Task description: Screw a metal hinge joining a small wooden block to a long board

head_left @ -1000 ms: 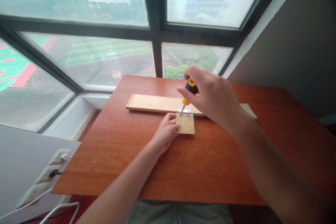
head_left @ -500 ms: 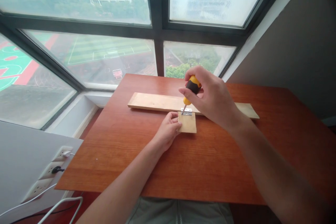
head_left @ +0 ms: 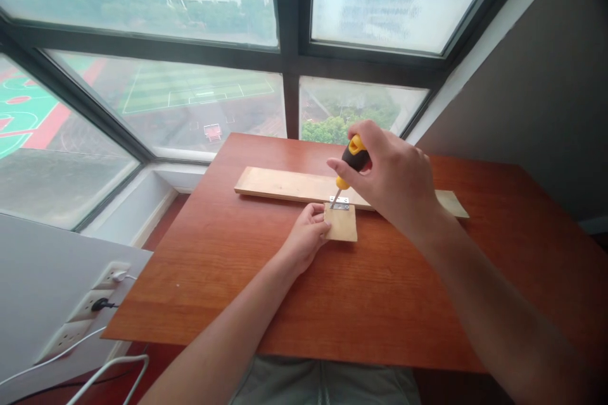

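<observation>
My right hand (head_left: 394,174) is closed around the yellow and black handle of a screwdriver (head_left: 356,155). The screwdriver leans, its tip down at the left part of a small metal hinge (head_left: 339,203). One leaf of the hinge lies on a small square wooden piece (head_left: 342,225), the other on the near edge of a long wooden board (head_left: 285,183). With my left hand (head_left: 308,233) I grip the small piece by its left edge, thumb on top. Part of the board is hidden behind my right hand, and any screw under the tip is too small to make out.
The brown wooden table (head_left: 213,278) carries both wooden pieces. Beyond its far edge stand dark-framed windows (head_left: 289,63). Wall sockets (head_left: 90,304) with plugs and cables are at the lower left, beside a white tubular frame (head_left: 111,364).
The view has shifted slightly. My right hand has turned a little on the screwdriver handle, while the tip stays at the hinge. My left hand keeps its grip.
</observation>
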`<state>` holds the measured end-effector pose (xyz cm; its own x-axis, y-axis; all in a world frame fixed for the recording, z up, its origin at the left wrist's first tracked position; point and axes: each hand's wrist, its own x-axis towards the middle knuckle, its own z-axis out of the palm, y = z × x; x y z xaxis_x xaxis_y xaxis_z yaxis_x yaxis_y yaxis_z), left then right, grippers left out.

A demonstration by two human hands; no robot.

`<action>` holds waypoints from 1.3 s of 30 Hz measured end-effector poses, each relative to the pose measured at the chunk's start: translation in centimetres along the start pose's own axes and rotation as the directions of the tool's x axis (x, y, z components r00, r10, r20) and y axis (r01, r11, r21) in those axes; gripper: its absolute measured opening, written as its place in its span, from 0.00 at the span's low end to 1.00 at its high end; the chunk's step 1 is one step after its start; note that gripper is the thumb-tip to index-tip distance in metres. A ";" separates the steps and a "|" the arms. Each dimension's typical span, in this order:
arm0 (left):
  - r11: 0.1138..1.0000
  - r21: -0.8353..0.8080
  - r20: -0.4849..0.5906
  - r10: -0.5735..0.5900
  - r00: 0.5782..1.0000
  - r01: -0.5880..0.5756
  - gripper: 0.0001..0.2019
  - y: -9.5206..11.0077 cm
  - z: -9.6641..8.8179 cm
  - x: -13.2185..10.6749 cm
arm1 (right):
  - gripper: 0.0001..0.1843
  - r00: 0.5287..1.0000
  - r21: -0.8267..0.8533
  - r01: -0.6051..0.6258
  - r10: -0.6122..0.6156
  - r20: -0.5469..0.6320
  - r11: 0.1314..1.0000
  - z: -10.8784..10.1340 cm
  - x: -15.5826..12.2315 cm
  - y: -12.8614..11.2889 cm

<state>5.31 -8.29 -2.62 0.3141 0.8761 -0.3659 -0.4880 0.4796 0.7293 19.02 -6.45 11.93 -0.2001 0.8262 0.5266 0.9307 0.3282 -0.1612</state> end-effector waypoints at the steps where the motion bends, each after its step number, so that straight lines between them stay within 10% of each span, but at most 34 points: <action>1: 1.000 -0.002 -0.001 0.000 1.000 0.000 0.18 0.0 0.0 0.0 | 0.19 1.000 0.027 -0.009 0.008 0.013 1.000 -0.1 0.0 0.0; 9: 1.000 0.002 -0.014 -0.004 1.000 0.004 0.18 0.0 0.1 0.0 | 0.18 0.978 0.467 0.056 -0.142 0.151 0.882 -2.5 0.2 1.7; 18: 1.000 0.024 -0.020 0.001 1.000 0.000 0.18 0.3 0.2 -0.1 | 0.22 0.965 -0.166 0.175 -0.135 0.224 0.970 -3.2 2.3 1.6; 25: 0.999 0.035 -0.022 -0.006 1.000 0.007 0.17 0.3 0.1 0.1 | 0.13 0.890 0.136 0.270 -0.301 0.342 0.953 -3.3 3.3 2.3; 30: 1.000 0.024 -0.012 -0.007 1.000 0.008 0.16 0.3 -0.1 0.0 | 0.17 0.972 -0.145 0.113 -0.079 0.223 0.983 -2.6 3.1 1.9; 39: 0.999 0.031 -0.019 -0.012 1.000 0.013 0.16 0.5 0.0 0.0 | 0.08 0.912 0.097 0.284 -0.300 0.279 0.954 -2.6 2.9 1.1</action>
<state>5.06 -8.09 -2.23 0.3047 0.8708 -0.3859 -0.4580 0.4892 0.7423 20.23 -4.83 15.44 -0.5468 0.7832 0.2959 0.8014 0.5919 -0.0856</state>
